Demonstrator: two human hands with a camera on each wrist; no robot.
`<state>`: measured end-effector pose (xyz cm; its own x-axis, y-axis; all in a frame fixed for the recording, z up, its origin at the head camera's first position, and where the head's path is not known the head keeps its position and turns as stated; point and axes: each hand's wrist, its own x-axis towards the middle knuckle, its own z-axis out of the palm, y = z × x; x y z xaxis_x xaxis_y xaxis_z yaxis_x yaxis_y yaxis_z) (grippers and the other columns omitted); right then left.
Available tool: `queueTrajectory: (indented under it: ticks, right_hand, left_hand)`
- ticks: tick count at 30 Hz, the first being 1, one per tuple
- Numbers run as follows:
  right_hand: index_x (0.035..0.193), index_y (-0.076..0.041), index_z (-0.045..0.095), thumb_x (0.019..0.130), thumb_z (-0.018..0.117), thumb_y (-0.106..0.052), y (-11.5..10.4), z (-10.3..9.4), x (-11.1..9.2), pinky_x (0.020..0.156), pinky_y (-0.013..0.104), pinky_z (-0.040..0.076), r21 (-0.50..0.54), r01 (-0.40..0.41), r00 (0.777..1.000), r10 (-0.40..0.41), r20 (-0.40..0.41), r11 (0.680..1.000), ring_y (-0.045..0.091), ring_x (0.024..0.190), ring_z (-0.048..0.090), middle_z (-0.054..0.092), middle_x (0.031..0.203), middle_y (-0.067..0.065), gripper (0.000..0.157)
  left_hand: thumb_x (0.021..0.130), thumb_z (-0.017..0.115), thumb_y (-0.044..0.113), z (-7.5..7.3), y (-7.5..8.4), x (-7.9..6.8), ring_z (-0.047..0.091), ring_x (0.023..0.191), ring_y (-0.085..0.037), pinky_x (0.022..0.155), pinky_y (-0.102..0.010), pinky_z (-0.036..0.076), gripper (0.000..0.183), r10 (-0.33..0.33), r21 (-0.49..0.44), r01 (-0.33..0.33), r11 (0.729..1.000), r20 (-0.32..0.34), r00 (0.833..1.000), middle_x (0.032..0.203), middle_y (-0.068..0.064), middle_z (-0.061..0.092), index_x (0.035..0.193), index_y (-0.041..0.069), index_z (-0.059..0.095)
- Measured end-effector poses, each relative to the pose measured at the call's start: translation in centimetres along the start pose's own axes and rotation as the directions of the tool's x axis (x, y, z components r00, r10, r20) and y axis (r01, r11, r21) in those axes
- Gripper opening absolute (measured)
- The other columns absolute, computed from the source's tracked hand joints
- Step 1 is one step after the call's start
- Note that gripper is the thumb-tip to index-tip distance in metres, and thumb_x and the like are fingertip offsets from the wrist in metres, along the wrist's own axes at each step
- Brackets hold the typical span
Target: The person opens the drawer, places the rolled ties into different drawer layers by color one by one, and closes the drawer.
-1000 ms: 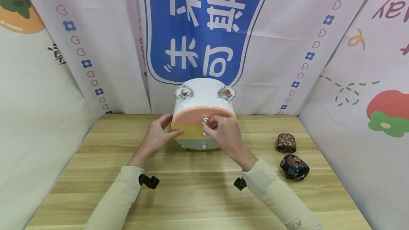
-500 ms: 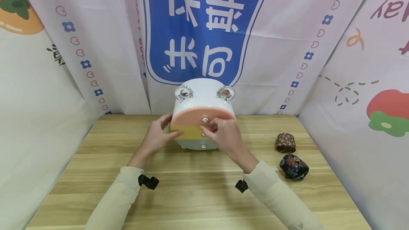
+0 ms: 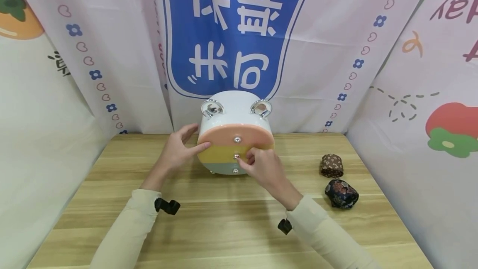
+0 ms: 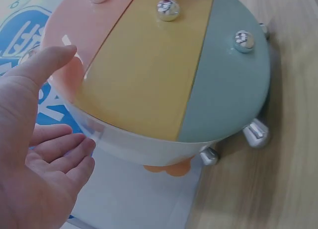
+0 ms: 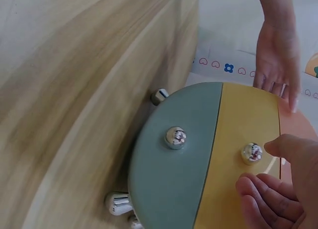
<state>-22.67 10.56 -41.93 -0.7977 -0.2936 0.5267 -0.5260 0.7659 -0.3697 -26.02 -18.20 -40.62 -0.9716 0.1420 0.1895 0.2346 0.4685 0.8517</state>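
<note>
A small rounded drawer box (image 3: 235, 109) has a white body, silver ring ears and a front in pink, yellow and grey-green bands. Each band carries a round silver knob. My left hand (image 3: 175, 152) is at the box's left side, its thumb over the edge of the pink drawer front (image 4: 94, 25) and its fingers extended along the side. My right hand (image 3: 266, 168) is in front of the yellow drawer front (image 5: 238, 119). Its thumb tip is right at the middle knob (image 5: 252, 153), while the other fingers are bent below, with a gap between them and the thumb.
On the wooden table (image 3: 224, 227), to the right, lie a brown patterned fabric roll (image 3: 331, 165) and a dark floral fabric bundle (image 3: 341, 193). Printed cloth (image 3: 306, 74) hangs close behind the box. Short silver feet (image 4: 256, 133) hold the box up.
My right hand has moved down from the top knob to the middle one. My left thumb has shifted up from the yellow band toward the pink one. All drawers stay closed.
</note>
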Motion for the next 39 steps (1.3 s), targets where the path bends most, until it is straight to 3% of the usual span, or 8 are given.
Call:
queueTrajectory:
  ticks: [7,19,27,39]
  right_hand:
    - [0.075,-0.010,0.077,0.092,0.083,-0.035,0.3,1.1,-0.4,0.050,0.014,0.051,-0.006,-0.036,0.999,0.036,0.007,0.999,0.002,0.054,0.061,0.074,0.066,-0.002,0.031]
    - [0.073,-0.010,0.076,0.089,0.086,-0.032,0.5,2.4,-0.3,0.048,0.014,0.050,0.014,-0.076,0.997,0.075,0.033,0.997,0.000,0.051,0.057,0.075,0.066,-0.002,0.028]
    - [0.067,-0.015,0.071,0.092,0.082,-0.032,0.1,2.8,0.0,0.044,0.014,0.042,0.027,-0.057,0.998,0.056,0.028,0.998,-0.002,0.048,0.049,0.068,0.059,-0.007,0.032]
    - [0.063,-0.016,0.062,0.093,0.083,-0.034,0.0,3.5,0.3,0.043,0.013,0.039,-0.001,-0.036,0.999,0.036,0.005,0.999,-0.001,0.046,0.047,0.063,0.056,-0.007,0.040]
  left_hand:
    - [0.087,0.084,0.056,-0.4,0.6,0.5,0.040,0.157,-0.035,0.132,-0.054,0.035,0.096,0.019,0.023,-0.019,1.000,0.006,1.000,0.166,-0.011,0.045,0.161,0.013,0.042]
    - [0.089,0.083,0.051,-0.5,0.5,1.3,0.044,0.155,-0.034,0.131,-0.052,0.036,0.084,0.057,0.002,-0.057,0.998,0.021,0.998,0.163,-0.012,0.050,0.156,0.012,0.050]
    - [0.090,0.084,0.048,-0.4,0.6,1.3,0.046,0.153,-0.032,0.131,-0.051,0.038,0.080,0.083,-0.002,-0.083,0.997,0.013,0.996,0.161,-0.012,0.053,0.154,0.011,0.054]
    - [0.092,0.083,0.043,-0.3,0.4,1.2,0.047,0.152,-0.031,0.130,-0.051,0.039,0.075,0.114,-0.012,-0.113,0.993,0.002,0.994,0.160,-0.011,0.053,0.154,0.011,0.054]
